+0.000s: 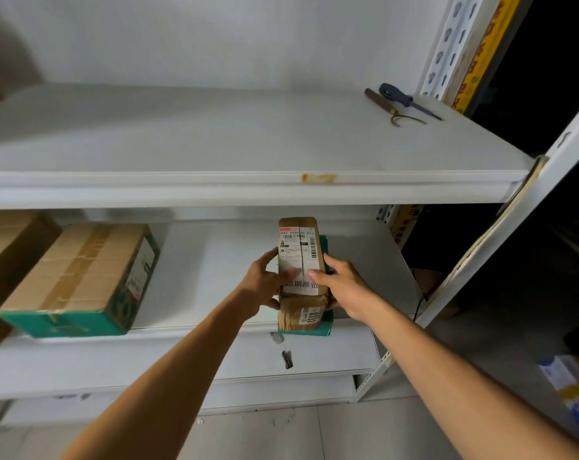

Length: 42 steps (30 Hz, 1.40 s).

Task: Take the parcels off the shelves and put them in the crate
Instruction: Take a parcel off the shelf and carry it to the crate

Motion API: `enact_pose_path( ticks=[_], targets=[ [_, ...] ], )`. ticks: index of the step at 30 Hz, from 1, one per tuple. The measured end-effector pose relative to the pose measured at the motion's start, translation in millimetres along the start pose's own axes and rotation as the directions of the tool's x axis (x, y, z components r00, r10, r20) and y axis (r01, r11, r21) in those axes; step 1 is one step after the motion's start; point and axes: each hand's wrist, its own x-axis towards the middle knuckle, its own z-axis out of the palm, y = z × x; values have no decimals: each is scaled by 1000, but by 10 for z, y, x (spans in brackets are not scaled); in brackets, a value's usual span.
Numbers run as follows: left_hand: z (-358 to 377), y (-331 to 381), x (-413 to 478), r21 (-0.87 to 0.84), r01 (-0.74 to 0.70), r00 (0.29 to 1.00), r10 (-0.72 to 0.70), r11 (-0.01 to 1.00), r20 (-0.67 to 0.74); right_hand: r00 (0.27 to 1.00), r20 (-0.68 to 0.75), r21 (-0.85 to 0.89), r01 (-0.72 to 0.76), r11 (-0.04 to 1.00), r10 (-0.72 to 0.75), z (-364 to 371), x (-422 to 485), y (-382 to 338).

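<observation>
A narrow brown parcel (299, 240) with a white shipping label stands on a flat green box (324, 327) at the front of the middle shelf (198, 260). My left hand (264, 283) grips its left side with the thumb on the label. On the other side my right hand (342, 287) grips the parcel, thumb across the label too. A bigger cardboard parcel (82, 277) with green ends lies on the same shelf to the left. No crate is in view.
Another brown box (9, 260) sits at the far left edge. A screwdriver (407, 99) and a hooked tool (391, 109) lie on the upper shelf (215, 134) at the back right. White uprights (500, 234) frame the right side. Tiled floor lies below.
</observation>
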Motion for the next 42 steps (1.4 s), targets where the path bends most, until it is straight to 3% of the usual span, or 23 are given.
enact_pose_path(
  ticks=[23,29,34,37,42],
  targets=[
    [42,-10,-99,-6,-16,999,16,1000,-28,999,-23,2,33,999,-33,55,-40,32],
    [48,-13,-133,13,-8,1000,8,1000,-23,1000,6,6,-5,1000,5,25,-46,-9],
    [-58,58,-90,-60,5,999,-8,998,-40,992,-52,116,-109,987,116,71,-55,-200],
    [-154,145,-64,-70,-18,1000,19,997,8,992,-85,150,-81,985,95,100,-99,-370],
    [-330,385,-75,3,-96,979,94,995,180,963,-264,203,-2,979,56,245,-391,-543]
  ],
)
